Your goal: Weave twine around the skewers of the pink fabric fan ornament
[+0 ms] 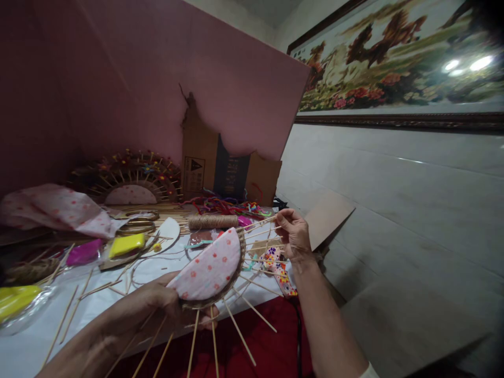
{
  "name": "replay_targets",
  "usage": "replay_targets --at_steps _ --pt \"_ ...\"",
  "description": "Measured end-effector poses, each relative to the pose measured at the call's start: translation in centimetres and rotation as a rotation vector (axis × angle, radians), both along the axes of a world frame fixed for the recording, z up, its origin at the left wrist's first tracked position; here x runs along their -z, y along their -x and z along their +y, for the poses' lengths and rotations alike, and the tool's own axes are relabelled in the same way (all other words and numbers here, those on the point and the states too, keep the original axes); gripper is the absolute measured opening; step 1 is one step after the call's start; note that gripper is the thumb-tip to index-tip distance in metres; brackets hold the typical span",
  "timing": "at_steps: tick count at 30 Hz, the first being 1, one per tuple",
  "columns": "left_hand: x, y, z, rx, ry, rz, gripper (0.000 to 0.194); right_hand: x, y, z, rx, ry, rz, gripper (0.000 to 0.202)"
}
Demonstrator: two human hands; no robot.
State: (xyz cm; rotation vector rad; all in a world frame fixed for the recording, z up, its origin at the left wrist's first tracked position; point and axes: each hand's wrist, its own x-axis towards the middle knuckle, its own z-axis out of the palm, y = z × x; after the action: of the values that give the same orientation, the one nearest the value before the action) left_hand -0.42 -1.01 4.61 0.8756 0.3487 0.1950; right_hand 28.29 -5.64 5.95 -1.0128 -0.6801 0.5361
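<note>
My left hand [165, 296] grips the lower left edge of a half-round fan piece [212, 262], covered in white cloth with red flower prints. Twine edges its curved side, and thin wooden sticks [239, 331] fan outward from there. At the piece's upper right, my right hand [291, 231] pinches the end of one wooden stick [260, 224] between thumb and fingers. The left fingers are partly hidden behind the piece.
A finished-looking fan [129, 194] leans at the back left by torn cardboard [200, 152]. A twine roll [212, 221], scissors [137, 226], yellow clay [126, 245], coloured yarn [232, 205] and patterned cloth [59, 210] lie on the white-covered table. A tiled wall [413, 210] stands at right.
</note>
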Motion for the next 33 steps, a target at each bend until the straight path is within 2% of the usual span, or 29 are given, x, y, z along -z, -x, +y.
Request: replay_targets --at_steps 4,9,14,16,19,22,30,33 --pt "0.1 0.0 0.1 0.016 -0.021 0.015 0.060 0.2 -0.1 0.0 0.114 -0.027 -0.159 0.030" --pt "0.4 0.0 0.4 -0.006 -0.042 0.060 0.060 0.5 -0.4 -0.3 0.317 -0.074 -0.570 0.015" --pt "0.5 0.0 0.5 0.000 -0.043 0.060 0.062 0.7 0.1 -1.0 0.534 -0.053 -0.992 0.006" --pt "0.4 0.0 0.5 -0.005 -0.035 0.053 0.063 0.8 0.4 -1.1 0.597 -0.043 -1.080 0.005" --pt "0.4 -0.1 0.5 -0.011 -0.023 0.072 0.060 1.0 0.7 -1.0 0.669 -0.018 -1.093 0.007" --pt "0.5 -0.1 0.5 -0.012 -0.026 0.068 0.060 1.2 1.4 -0.8 0.624 -0.002 -1.040 0.008" --pt "0.1 -0.3 0.0 -0.015 -0.030 0.050 0.062 1.6 4.8 -0.6 0.213 -0.052 -0.955 0.005" --pt "0.1 -0.3 0.0 -0.021 -0.031 0.057 0.065 1.5 4.7 -0.5 0.291 -0.026 -0.833 0.005"
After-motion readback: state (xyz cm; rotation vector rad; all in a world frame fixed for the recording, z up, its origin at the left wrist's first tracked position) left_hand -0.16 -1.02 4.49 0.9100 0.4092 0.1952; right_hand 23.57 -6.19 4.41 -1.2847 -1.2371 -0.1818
